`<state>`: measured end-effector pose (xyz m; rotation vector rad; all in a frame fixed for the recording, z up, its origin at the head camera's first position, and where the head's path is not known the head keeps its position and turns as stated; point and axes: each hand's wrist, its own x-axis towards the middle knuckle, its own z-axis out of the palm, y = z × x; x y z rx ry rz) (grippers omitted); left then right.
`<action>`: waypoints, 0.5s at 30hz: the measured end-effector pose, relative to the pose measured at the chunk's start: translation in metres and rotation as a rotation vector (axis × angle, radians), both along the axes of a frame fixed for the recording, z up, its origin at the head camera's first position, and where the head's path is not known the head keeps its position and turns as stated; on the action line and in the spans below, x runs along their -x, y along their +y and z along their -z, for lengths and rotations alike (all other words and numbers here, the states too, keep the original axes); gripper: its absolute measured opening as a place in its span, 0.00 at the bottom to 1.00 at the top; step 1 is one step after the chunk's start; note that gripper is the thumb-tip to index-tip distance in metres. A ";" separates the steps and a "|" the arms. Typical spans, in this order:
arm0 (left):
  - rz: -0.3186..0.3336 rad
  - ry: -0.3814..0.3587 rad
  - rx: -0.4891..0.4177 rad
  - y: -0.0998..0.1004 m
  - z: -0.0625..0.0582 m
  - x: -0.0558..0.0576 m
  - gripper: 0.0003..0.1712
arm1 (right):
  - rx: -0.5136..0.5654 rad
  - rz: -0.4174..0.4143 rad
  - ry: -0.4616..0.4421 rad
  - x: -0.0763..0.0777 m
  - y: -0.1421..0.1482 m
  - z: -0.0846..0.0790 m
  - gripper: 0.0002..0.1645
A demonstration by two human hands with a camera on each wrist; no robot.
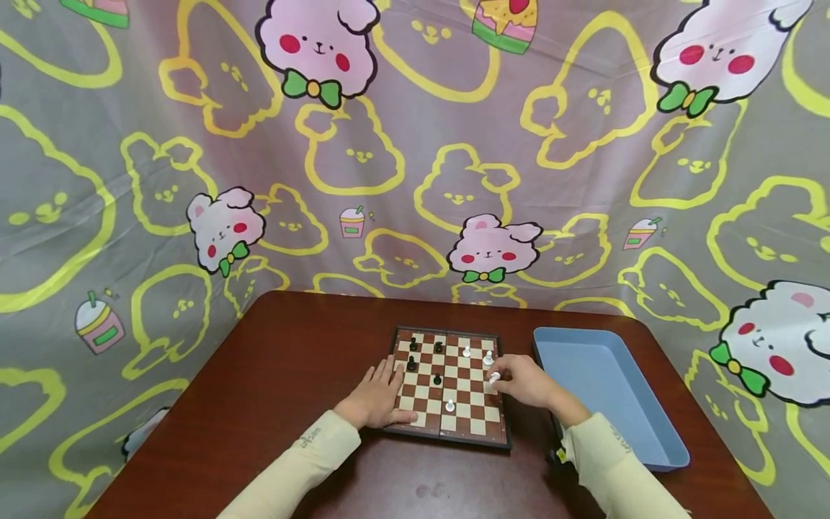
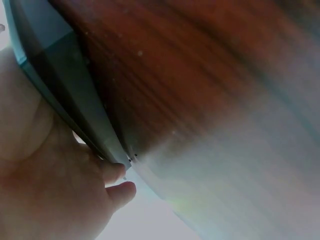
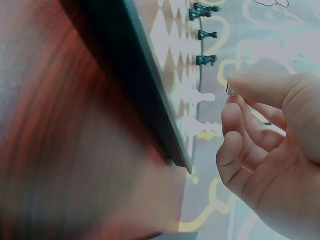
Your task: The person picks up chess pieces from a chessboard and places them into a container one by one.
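Observation:
A brown-and-cream chessboard point(image 1: 476, 413) with a dark frame lies on the table. My left hand point(image 1: 376, 398) rests along its left side, fingers extended over the edge and thumb near the front corner. Above the board's right edge, my right hand point(image 1: 528, 380) pinches a white chess piece point(image 1: 495, 378) between thumb and fingertips; only a bit of it shows in the right wrist view. Two white pieces stand near the far right, one being a pawn point(image 1: 466, 352), and another white pawn point(image 1: 450, 406) is nearer the front. Several black pieces point(image 1: 411, 363) occupy the left half and middle.
A shallow blue tray point(image 1: 596, 375) sits to the right of the board, beside my right forearm. Brown wooden table point(image 1: 285, 360) surrounds the board. A patterned cloth point(image 1: 402, 166) hangs behind and at both sides.

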<state>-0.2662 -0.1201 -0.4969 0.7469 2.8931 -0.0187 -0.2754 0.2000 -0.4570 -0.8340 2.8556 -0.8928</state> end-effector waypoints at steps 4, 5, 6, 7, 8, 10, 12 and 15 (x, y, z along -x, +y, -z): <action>-0.005 -0.010 -0.010 0.000 -0.001 -0.001 0.59 | 0.004 -0.004 0.019 0.004 0.008 -0.005 0.06; -0.004 -0.013 -0.006 0.000 0.000 -0.001 0.59 | 0.007 0.000 0.013 0.004 0.010 -0.007 0.06; -0.006 -0.015 -0.005 0.000 0.000 0.000 0.59 | 0.007 0.004 0.006 0.005 0.012 -0.009 0.06; -0.007 -0.015 -0.004 0.000 0.000 0.000 0.59 | 0.010 0.007 0.000 0.006 0.015 -0.011 0.06; -0.008 -0.015 -0.002 0.000 0.000 -0.001 0.59 | 0.011 0.016 -0.008 0.007 0.017 -0.013 0.06; -0.011 -0.012 0.004 0.000 0.000 0.000 0.59 | 0.009 0.032 -0.012 0.009 0.022 -0.018 0.06; -0.013 -0.005 0.000 0.001 -0.001 -0.001 0.58 | 0.001 0.055 -0.014 0.011 0.027 -0.023 0.06; -0.005 0.004 0.005 0.001 -0.001 -0.002 0.58 | -0.021 0.096 -0.020 0.014 0.036 -0.027 0.05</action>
